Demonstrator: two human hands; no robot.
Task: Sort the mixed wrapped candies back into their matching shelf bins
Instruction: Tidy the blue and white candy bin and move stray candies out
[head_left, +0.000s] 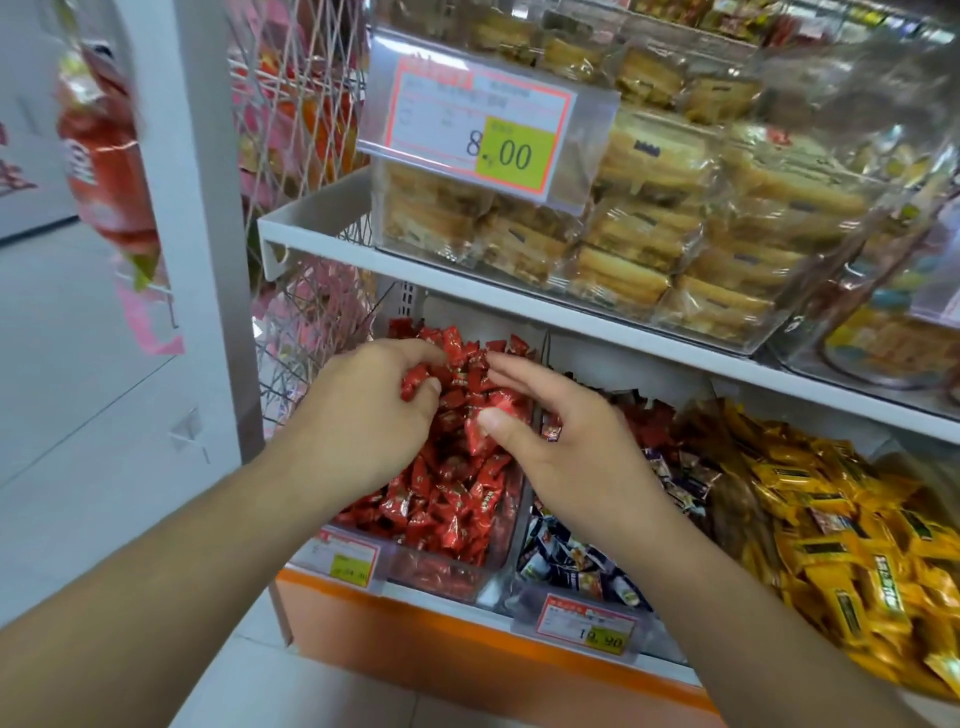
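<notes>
We have both hands in the red candies, which fill the leftmost bin on the lower shelf. Our left hand curls its fingers and thumb around a small bunch of red pieces at the top of the heap. Our right hand lies beside it, fingers fairly straight and slightly apart, thumb pressing on one red candy; whether it holds anything we cannot tell.

We judge the step to be picking through or dropping reds into their own bin. Next we need to spot any wrapper that does not match and carry it to its bin.

The next bin holds dark blue candies, with yellow candies beyond. Above, a clear box holds pastries behind a price tag.
</notes>
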